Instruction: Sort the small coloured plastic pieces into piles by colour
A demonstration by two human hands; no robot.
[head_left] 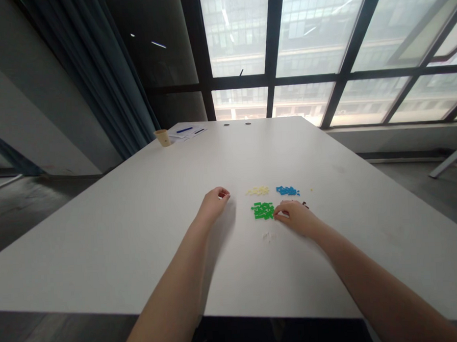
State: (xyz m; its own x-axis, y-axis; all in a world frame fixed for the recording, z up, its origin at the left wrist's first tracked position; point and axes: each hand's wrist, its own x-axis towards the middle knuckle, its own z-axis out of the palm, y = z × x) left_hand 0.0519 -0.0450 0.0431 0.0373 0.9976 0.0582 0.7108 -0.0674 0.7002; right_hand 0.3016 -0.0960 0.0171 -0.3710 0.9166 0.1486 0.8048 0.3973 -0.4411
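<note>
Small green pieces [263,210] lie in a loose pile on the white table. At the pile's right edge is my right hand [295,216], its thumb and fingertips pinched close together. Whatever is between them is too small to make out. My left hand [214,201] rests to the left of the piles with fingers curled into a pinch; what it holds, if anything, is hidden. Behind the green pile are pale yellow pieces [258,191] and blue pieces [287,191]. A few dark pieces [305,205] show past my right hand, which partly covers that spot.
Tiny white pieces [269,236] lie nearer the front edge, and a single yellow piece [311,189] sits off to the right. A paper cup [163,138] stands at the far left beside papers with a blue pen [184,130]. Windows rise behind the table [139,216].
</note>
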